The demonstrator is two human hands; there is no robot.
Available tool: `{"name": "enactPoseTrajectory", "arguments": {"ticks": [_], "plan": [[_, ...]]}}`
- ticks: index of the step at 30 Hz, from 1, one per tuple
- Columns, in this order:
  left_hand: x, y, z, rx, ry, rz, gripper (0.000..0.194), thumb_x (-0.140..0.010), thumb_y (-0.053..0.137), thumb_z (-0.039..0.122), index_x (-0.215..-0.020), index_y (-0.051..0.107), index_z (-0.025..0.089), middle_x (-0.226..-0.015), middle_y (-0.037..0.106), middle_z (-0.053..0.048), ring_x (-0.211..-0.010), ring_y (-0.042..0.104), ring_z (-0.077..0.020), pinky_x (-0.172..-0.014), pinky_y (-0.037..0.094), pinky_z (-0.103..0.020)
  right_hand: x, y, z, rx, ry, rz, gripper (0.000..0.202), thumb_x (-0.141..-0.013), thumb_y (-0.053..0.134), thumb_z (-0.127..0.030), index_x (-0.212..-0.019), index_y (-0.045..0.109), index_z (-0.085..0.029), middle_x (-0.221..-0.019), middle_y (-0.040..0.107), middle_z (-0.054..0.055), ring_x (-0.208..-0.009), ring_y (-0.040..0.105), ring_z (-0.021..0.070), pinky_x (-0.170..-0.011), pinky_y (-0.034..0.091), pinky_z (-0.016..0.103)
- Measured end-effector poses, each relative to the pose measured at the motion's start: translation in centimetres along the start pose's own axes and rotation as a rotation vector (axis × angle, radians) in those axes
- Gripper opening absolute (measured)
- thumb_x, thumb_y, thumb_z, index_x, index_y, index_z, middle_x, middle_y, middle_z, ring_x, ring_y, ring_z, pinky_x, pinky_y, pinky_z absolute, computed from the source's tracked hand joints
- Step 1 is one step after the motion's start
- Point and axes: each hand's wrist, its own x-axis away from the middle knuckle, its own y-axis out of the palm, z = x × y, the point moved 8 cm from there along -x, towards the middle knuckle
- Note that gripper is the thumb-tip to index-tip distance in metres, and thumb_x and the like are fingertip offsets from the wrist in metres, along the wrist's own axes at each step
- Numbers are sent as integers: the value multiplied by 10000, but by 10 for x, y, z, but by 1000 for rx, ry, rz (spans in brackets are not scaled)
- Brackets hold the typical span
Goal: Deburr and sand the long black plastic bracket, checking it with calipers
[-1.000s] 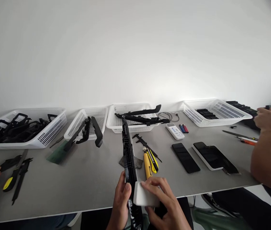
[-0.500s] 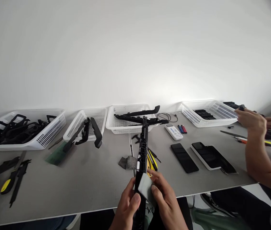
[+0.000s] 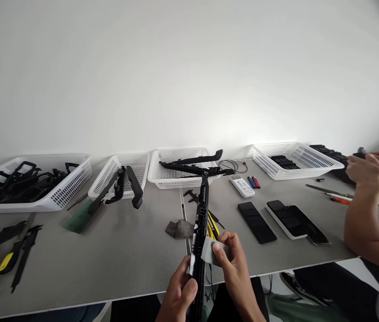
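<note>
A long black plastic part stands nearly upright in front of me, its lower end gripped by my left hand. My right hand pinches a folded light grey sheet between thumb and fingers. The sheet's left edge touches the right side of the black part. Behind the part lie yellow cutters, partly hidden. A dark grey crumpled piece rests on the table just left of it, beside a metal ruler.
White baskets with black parts stand along the wall, among them the middle basket and right basket. A black phone and a white device lie at right. Other people's hands work at far right; another hand shows at far left.
My right hand has turned, and the grey sheet has shifted from the front of the black part to its right side. The other person's hands at right have moved further right.
</note>
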Motion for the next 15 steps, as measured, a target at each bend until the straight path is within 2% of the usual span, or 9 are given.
{"name": "enactPoseTrajectory", "arguments": {"ticks": [4,7,9,12,15], "plan": [[-2,7,5,-77,-32,-68,683,-943,624,703,-1402,682,200,-1084,707,-118,-1029,640,-301,-946,480,-405,-13,1,7,-169,121,48,500,-916,696,-718,-919,516,-251,-781,498,-40,-649,447,136,-563,425,229],[-2,5,6,-97,-50,-66,715,-936,630,713,-1423,674,192,-1015,715,-103,-955,653,-283,-943,495,-408,-15,6,11,-231,213,30,535,-875,725,-744,-899,518,-251,-749,487,-45,-610,453,129,-507,423,214],[-2,-2,7,-69,-54,-12,711,-934,647,705,-1427,675,194,-1023,735,-105,-964,671,-289,-956,513,-408,-9,10,12,-206,222,-7,540,-860,750,-734,-867,541,-236,-735,498,-37,-616,467,127,-515,433,211],[-1,-14,11,0,-16,122,648,-952,664,656,-1424,688,212,-1178,757,-132,-1148,673,-337,-1061,504,-431,8,18,18,-183,211,-100,510,-875,767,-690,-841,583,-216,-681,470,-46,-556,399,101,-478,371,198],[-3,-16,7,46,3,171,604,-964,677,607,-1426,693,218,-1296,746,-140,-1268,649,-354,-1135,479,-448,24,31,25,-196,226,-206,479,-917,735,-668,-1027,671,-206,-685,510,-48,-478,343,84,-424,338,209]]}}
